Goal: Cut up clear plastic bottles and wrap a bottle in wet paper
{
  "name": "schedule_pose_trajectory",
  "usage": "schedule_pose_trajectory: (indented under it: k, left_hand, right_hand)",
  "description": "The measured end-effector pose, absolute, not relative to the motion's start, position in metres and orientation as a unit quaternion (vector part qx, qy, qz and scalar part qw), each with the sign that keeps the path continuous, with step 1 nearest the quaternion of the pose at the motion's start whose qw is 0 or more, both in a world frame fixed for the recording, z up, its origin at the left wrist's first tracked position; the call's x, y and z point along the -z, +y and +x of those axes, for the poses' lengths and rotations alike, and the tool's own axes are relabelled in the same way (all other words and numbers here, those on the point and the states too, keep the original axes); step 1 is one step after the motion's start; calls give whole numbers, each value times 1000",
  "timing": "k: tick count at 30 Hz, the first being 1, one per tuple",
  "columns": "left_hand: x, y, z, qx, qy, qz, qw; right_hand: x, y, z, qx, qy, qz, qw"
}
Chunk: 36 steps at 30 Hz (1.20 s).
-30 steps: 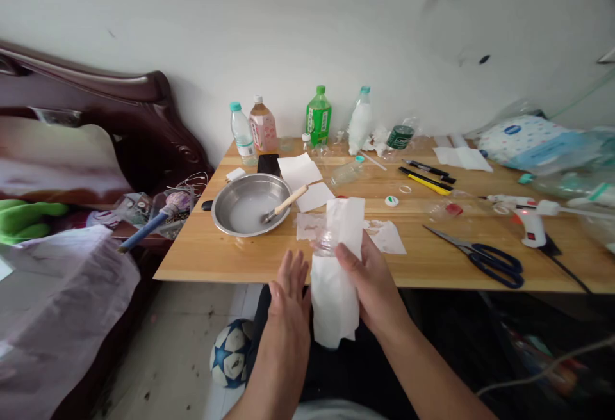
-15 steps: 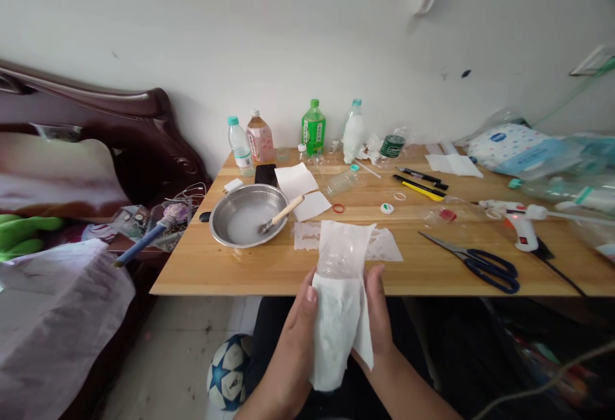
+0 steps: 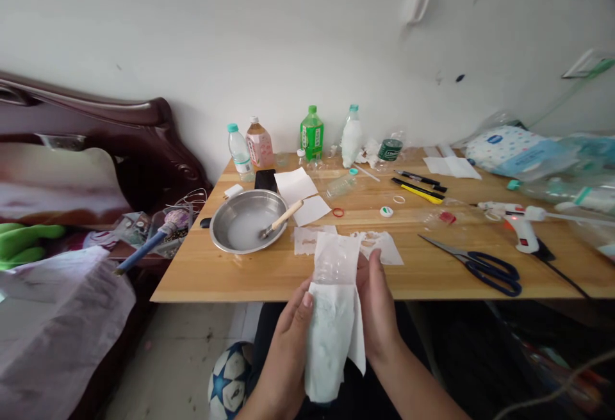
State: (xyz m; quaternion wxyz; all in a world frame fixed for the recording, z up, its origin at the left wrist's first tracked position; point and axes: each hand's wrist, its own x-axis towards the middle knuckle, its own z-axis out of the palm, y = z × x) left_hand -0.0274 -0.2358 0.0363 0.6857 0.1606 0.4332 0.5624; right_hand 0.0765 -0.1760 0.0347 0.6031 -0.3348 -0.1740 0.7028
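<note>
In front of the table's near edge I hold a clear plastic bottle, partly wrapped in damp white paper. The paper clings to its lower part; a loose flap hangs along the right side. My left hand is closed around the bottle's left side, thumb on the front. My right hand cups it from the right, its thumb raised and its fingers running behind the paper, partly hidden. Beyond lie torn white paper pieces. A steel basin of cloudy liquid stands to the left, a wooden-handled brush resting in it.
Scissors and a glue gun lie at right, near a yellow cutter and pens. A green-labelled bottle and other bottles line the wall. White sheets lie behind the basin. A football sits on the floor.
The wrapped bottle has shifted slightly left and down in view. My right hand has moved further behind the paper, and the loose flap now hangs closer to the bottle.
</note>
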Motion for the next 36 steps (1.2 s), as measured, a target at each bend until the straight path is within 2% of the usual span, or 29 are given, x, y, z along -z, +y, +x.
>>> schedule_pose_trajectory:
  k: [6,13,16,21,29,36]
  left_hand:
    - [-41,-237,-32,-520,318,201,767]
    - [-33,-239,-44,-499,295,156,799]
    - [-23,-236,-46,-474,288,100,826]
    - [-23,-231,-32,-359,303,24,882]
    - [-16,-237,-26,-371,313,8,874]
    - [2,-245,-35,-335,205,75,917]
  right_hand:
    - [-42,-154,89,-732,-112,-428,518]
    - [-38,-154,86,-687,-175,-395,584]
    - [-39,-154,84,-715,-150,-361,579]
    - [-43,-156,82,-727,-158,-330,581]
    - [-47,-160,86,-722,-177,-376,554]
    - [-50,-157,85,-752,-187,-307,552]
